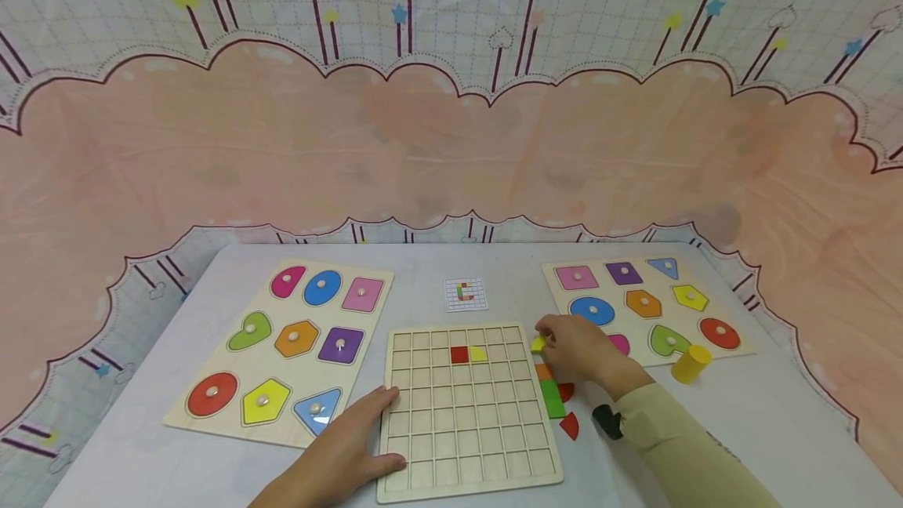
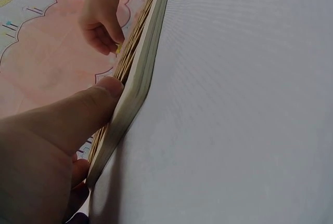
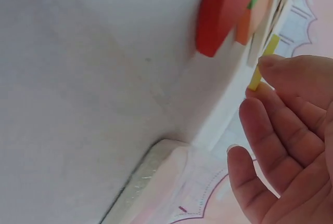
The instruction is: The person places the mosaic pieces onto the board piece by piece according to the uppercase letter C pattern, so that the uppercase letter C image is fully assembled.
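Note:
A wooden grid board (image 1: 433, 422) lies in front of me, with a red square tile (image 1: 459, 354) and a yellow quarter-circle tile (image 1: 478, 353) in adjoining cells near its top. My left hand (image 1: 339, 445) rests at the board's left edge, thumb and fingers spread along the rim. Off the upper right corner, my right hand (image 1: 574, 347) pinches a small flat yellow tile (image 3: 255, 81) between thumb and fingers; the grip covers much of its outline. Below that hand, beside the board, lie an orange tile (image 1: 543, 371), green tiles (image 1: 553, 399) and red quarter-circle tiles (image 1: 570, 426).
A small pattern card (image 1: 466, 295) lies behind the grid board. Knobbed shape puzzles stand to either side, one at left (image 1: 233, 359) and one at right (image 1: 680, 320). A yellow cylinder (image 1: 691, 364) is at the right puzzle's front edge. Behind the white table (image 1: 127, 461) hangs a patterned cloth.

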### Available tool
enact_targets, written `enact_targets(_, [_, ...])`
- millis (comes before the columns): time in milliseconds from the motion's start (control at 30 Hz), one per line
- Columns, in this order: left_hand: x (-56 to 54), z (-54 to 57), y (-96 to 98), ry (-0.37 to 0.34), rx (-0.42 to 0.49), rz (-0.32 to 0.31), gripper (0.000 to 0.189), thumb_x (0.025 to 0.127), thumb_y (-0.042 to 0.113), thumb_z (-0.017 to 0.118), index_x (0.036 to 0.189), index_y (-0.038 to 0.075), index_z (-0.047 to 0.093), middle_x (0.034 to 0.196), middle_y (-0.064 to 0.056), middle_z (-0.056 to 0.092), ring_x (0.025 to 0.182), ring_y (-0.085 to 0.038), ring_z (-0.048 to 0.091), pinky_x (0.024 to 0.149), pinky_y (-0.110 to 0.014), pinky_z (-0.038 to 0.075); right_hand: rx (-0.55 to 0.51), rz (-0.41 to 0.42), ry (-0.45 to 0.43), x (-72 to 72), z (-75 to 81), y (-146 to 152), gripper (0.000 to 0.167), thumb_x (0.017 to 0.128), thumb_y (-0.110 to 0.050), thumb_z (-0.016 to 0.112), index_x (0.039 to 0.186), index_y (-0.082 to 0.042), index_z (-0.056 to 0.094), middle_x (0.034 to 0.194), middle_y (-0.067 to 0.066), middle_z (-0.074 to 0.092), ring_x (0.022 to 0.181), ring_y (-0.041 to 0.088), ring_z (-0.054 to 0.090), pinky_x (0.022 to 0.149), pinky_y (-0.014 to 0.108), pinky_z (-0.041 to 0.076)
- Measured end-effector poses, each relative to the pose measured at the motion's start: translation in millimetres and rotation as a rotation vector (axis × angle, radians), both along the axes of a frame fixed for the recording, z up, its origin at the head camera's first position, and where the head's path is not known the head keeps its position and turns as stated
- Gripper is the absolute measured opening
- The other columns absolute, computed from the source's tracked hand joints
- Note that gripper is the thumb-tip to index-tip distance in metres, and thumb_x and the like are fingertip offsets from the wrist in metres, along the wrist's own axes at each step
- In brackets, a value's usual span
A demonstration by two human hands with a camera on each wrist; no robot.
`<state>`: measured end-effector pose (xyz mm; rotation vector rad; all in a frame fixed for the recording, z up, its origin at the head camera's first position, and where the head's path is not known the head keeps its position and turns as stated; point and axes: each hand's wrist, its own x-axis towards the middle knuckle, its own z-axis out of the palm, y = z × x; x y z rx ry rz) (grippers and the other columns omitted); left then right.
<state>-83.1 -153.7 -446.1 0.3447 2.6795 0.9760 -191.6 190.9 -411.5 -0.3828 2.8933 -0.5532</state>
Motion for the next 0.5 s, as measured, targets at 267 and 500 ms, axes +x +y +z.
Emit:
enact_targets(267, [0.6, 0.8, -0.9, 0.003, -0.003, 0.004, 0.089, 0.074, 0.041, 0.088, 0.146, 0.005, 0.048, 0.151, -0.018, 0.044, 0.140, -0.042, 0.038, 0.110, -0.060, 0.035, -0.042, 0.014, 0.022, -1.2, 4.1, -7, 0.036, 0.090, -0.017, 0.068, 0.124, -0.005, 0.066, 0.114, 0.007, 0.069, 0.106, 0.027, 0.062, 0.092, 0.047, 0.055])
enact_targets(500, [0.1, -0.7, -0.7, 0.002, -0.003, 0.001, 0.089, 0.075, 0.040, 0.088, 0.146, 0.005, 0.048, 0.151, -0.018, 0.044, 0.140, -0.042, 0.038, 0.110, -0.060, 0.034, -0.038, 0.061, 0.066, -3.4, 11.0, -22, 0.033, 0.091, -0.017, 0.072, 0.122, -0.006, 0.068, 0.108, 0.005, 0.069, 0.101, 0.026, 0.063, 0.089, 0.041, 0.057])
